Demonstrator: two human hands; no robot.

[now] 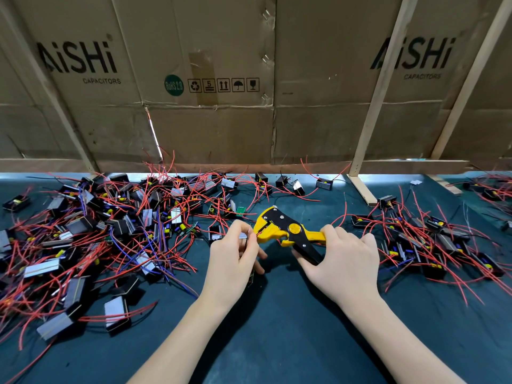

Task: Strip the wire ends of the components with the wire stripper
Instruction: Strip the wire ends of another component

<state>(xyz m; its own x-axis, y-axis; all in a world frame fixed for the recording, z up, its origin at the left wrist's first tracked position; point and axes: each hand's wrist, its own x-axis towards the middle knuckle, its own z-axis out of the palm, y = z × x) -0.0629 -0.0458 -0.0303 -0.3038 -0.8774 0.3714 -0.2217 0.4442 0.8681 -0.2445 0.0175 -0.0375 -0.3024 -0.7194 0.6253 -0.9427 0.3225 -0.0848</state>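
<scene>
- The right hand (343,261) grips the wire stripper (288,231) by its handles, head pointing left.
- The left hand (235,250) pinches a red wire end (256,234), a component under its fingers, right at the stripper's mouth.

Left hand (235,252) pinching — right hand (342,260) curled, gripping.

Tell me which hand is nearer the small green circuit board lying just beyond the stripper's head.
Left. The left hand sits just below the green circuit board; the right hand is farther off to its right, gripping the wire stripper handles.
</scene>
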